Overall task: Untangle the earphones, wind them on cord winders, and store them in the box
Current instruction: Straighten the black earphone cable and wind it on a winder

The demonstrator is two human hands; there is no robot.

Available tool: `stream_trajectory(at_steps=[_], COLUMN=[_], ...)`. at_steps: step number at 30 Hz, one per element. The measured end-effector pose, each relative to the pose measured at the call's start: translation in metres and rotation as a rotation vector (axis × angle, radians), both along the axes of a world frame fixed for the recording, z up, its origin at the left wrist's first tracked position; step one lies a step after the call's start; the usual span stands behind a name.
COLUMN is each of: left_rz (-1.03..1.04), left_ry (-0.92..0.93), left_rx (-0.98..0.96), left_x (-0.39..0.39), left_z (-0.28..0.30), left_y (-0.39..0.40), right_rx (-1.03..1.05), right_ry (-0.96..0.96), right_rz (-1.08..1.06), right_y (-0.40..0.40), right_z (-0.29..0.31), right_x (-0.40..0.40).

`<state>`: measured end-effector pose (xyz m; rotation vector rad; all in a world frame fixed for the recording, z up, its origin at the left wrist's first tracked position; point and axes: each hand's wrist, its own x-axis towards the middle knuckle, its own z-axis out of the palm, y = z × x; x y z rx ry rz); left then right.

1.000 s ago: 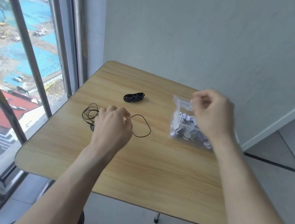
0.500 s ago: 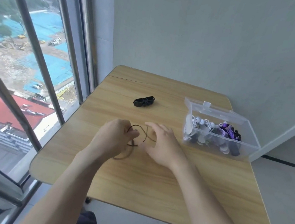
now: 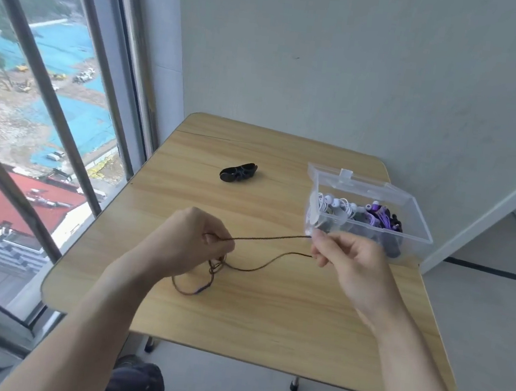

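Observation:
A dark earphone cord (image 3: 262, 261) stretches over the wooden table (image 3: 267, 325) between my two hands. My left hand (image 3: 187, 242) grips one part of the cord, and a tangle of loops hangs below it onto the table. My right hand (image 3: 349, 260) pinches the cord's other end just in front of the clear plastic box (image 3: 420, 230). The box stands open at the right and holds white and purple wound earphones. A black cord winder (image 3: 239, 173) lies on the table farther back.
A wall runs behind the table and a large window with metal bars is at the left. The table's front edge is near my knees. Bare wood lies between the winder and my hands.
My right hand went from the box to the cord beside my left hand, then pulled a length of it out to the right. The coil on the table is drawn out.

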<state>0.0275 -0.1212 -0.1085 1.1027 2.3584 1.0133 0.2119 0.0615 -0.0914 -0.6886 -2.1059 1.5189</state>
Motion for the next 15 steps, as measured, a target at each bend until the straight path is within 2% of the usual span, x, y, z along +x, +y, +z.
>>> stream_trajectory(at_steps=[2,5,8,11,13,15], left_rz=[0.103,0.274,0.351,0.339,0.364,0.368], left_ry=[0.119,0.292,0.218,0.015,-0.113,-0.245], left_rx=[0.099,0.236,0.321,0.430,0.458,0.474], left_x=[0.001,-0.002,-0.004,0.004,0.011,0.012], left_z=[-0.006,-0.013,-0.011,-0.003,0.002,0.001], left_y=[0.001,0.003,0.003,0.004,0.006,0.008], right_rx=[-0.056,-0.006,0.095,0.187,0.005,-0.400], right_ry=[0.002,-0.027,-0.038,-0.005,0.084,0.166], right_rz=[-0.004,-0.045,-0.162,-0.345,-0.483,-0.518], right_y=[0.005,0.017,0.032,0.043,0.047,0.050], right_z=[-0.005,-0.015,-0.019,-0.025,-0.027,-0.024], right_x=[0.014,0.031,0.041,0.047,0.048,0.046])
